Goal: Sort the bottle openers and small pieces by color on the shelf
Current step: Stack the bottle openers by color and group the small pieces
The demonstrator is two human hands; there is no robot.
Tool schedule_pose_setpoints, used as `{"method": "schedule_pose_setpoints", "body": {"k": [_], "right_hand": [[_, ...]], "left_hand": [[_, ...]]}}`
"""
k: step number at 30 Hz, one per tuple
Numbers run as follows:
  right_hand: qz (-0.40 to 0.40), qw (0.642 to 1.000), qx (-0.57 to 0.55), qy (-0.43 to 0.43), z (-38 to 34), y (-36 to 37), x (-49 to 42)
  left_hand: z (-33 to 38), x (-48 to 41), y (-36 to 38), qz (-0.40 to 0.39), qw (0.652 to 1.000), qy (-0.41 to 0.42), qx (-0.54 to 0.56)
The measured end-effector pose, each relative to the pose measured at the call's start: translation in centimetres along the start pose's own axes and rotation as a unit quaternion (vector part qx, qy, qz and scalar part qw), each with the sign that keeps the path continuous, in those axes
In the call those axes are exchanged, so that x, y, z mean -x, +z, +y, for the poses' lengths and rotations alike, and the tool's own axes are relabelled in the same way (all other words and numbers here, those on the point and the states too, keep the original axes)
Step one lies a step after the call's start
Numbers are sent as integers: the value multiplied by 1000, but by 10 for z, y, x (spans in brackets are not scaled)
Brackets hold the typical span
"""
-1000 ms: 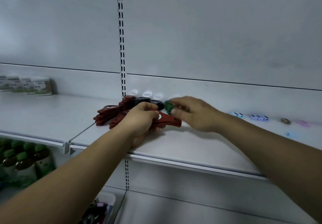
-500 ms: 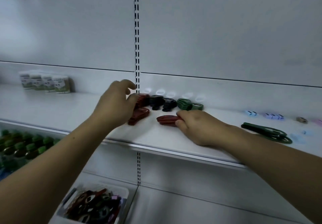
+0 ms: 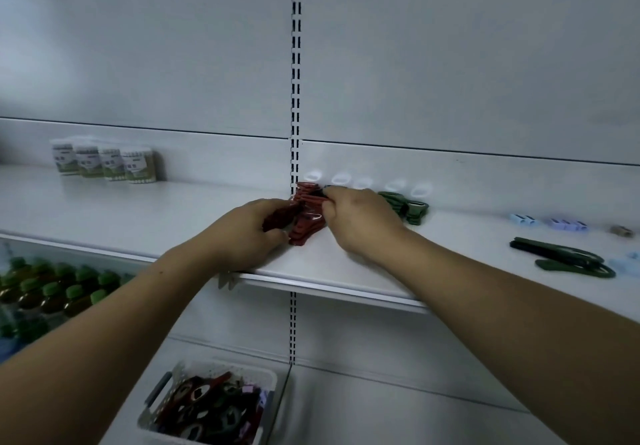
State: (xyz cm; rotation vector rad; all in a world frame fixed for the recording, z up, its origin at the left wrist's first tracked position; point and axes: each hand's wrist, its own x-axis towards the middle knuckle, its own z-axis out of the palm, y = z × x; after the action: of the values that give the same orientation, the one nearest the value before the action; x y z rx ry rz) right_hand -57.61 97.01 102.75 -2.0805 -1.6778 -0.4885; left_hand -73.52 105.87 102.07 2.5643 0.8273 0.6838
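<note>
Step, I'd judge: squaring up the reds on the shelf (image 3: 381,264). L hand (image 3: 249,237) has its fingers curled round a dark-red opener (image 3: 277,221), whose tip touches the red stack (image 3: 306,230) just past the fingertips. R hand (image 3: 360,223) has curled fingers pinching the stack's far end. Next needs: seat the held one flush, release w/o toppling.

Counts:
- 4 jars (image 3: 104,164), well left of L fingers
- Reds overlap, can't count
- Green openers (image 3: 405,205) just right of R knuckles, approx 2-3
- Small pieces (image 3: 568,225) blurred
- 2 long green openers (image 3: 561,257), far right

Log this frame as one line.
step: grouping reds | left hand: grips red bottle openers | right hand: pinches same stack | green bottle openers: separate, on shelf
</note>
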Motion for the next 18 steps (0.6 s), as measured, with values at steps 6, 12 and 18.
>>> {"method": "schedule_pose_setpoints", "body": {"k": [6,12,18], "right_hand": [[-44,999,0,24,-18,15,-6],[-133,984,-103,52,-20,17,-4],[-129,984,-115,33,-22,14,-6]], "left_hand": [[-10,-7,2,19,999,18,-26],[-18,-11,3,20,999,19,-19],[-20,-11,4,26,1000,15,2]]}}
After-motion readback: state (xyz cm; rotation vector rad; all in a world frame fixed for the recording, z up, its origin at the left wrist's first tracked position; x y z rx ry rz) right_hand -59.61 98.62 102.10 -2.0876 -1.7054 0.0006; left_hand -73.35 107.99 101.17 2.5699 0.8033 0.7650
